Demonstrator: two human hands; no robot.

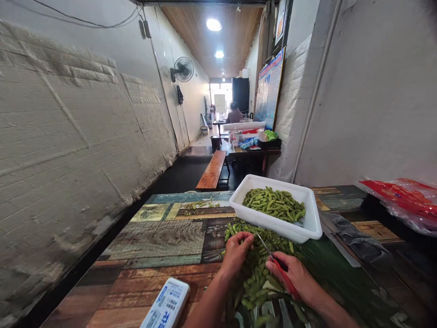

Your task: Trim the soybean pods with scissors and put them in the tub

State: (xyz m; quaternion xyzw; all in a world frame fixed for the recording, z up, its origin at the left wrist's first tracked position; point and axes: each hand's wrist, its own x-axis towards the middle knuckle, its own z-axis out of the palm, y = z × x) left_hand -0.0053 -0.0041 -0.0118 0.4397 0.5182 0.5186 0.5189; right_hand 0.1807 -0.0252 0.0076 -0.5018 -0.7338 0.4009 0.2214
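Right hand (297, 272) holds scissors (284, 274) slanting forward-left, seemingly closed.

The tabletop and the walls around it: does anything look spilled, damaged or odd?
Small green scraps lie scattered on the tabletop, left of the white tub, loose rather than contained, so they look untidy. The left wall covering looks damaged: wrinkled, with ragged edges near the floor.

Red-handled scissors (283, 274) over loose green pods (256, 277)
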